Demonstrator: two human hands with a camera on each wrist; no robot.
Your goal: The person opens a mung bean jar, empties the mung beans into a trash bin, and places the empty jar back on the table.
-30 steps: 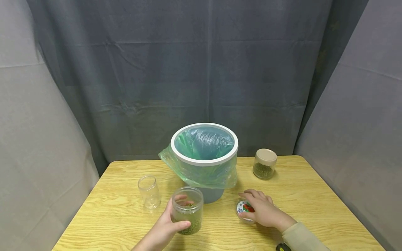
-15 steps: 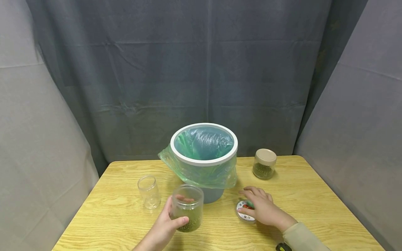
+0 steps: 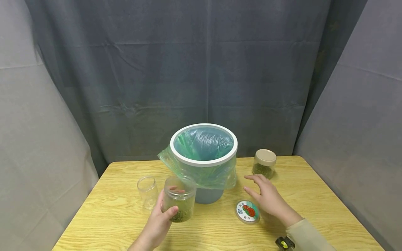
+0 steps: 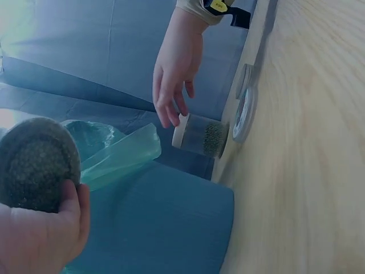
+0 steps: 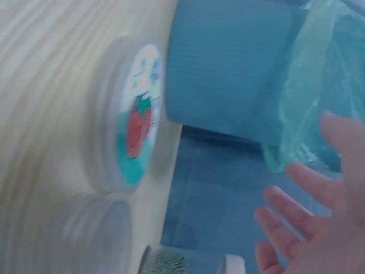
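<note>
My left hand [image 3: 156, 225] grips a clear, lidless jar [image 3: 179, 204] partly filled with small green beans, its thumb across the front. In the left wrist view the jar's bottom [image 4: 40, 165] shows, raised off the table. My right hand [image 3: 270, 200] hovers with spread, relaxed fingers and holds nothing. Below and left of it, a round lid [image 3: 247, 212] with a tomato picture lies flat on the table. Another clear lid [image 5: 100, 237] lies beside it in the right wrist view, hidden behind the right hand and forearm in the head view.
A bin with a white rim [image 3: 204, 162] and a green plastic liner [image 3: 220, 177] stands at the table's centre back. An empty clear cup [image 3: 148, 191] is on the left. At the back right stands a beige-lidded jar [image 3: 265, 160] of green beans. Grey curtains surround the wooden table [image 3: 103, 209].
My right hand has lifted off the tomato lid, moving up and to the right, and left the lid on the table. My left hand has carried the jar up and slightly left.
</note>
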